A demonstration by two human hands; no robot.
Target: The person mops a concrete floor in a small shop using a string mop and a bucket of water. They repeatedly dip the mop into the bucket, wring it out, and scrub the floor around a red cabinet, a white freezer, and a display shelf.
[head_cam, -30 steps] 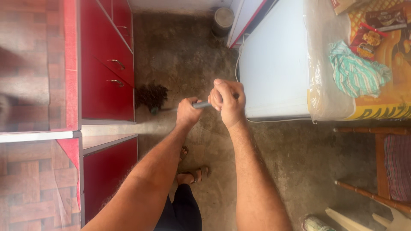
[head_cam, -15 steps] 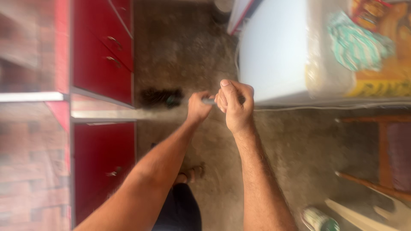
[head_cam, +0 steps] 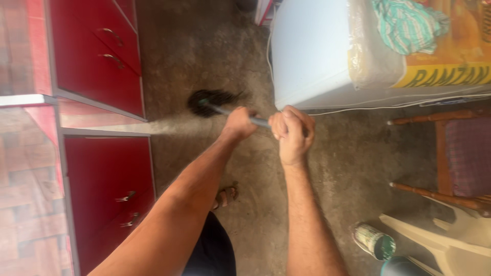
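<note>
On the grey, speckled concrete floor (head_cam: 204, 46) between the cabinets and a white appliance, a short broom with a dark bristle head and a thin grey-green handle (head_cam: 217, 102) lies low, its bristles touching the floor just in front of the gap between two cabinet units. The person's left hand (head_cam: 239, 122) is closed around the handle close behind the bristle head, fingers curled fully about it. The right hand (head_cam: 291, 134) is wrapped in a fist around the upper end of the same handle, thumb laid over the top; a short stretch of handle shows between the two hands. Both forearms reach forward from the bottom of the view.

To the left stand glossy red cabinet doors with metal pull handles (head_cam: 105, 71), under a red brick-patterned countertop (head_cam: 23, 168). Below the left forearm a foot in a brown sandal (head_cam: 225, 196) rests on the floor. To the upper right is the white box-shaped appliance (head_cam: 312, 51), with a yellow printed sack (head_cam: 450, 56) and a crumpled green-and-white striped cloth (head_cam: 409, 23) on top. A wooden chair with a woven purple seat (head_cam: 460, 153) stands at the right edge, and near the bottom right is what seems to be a small round green-topped tin (head_cam: 374, 241) beside a pale plastic chair (head_cam: 450, 240).
</note>
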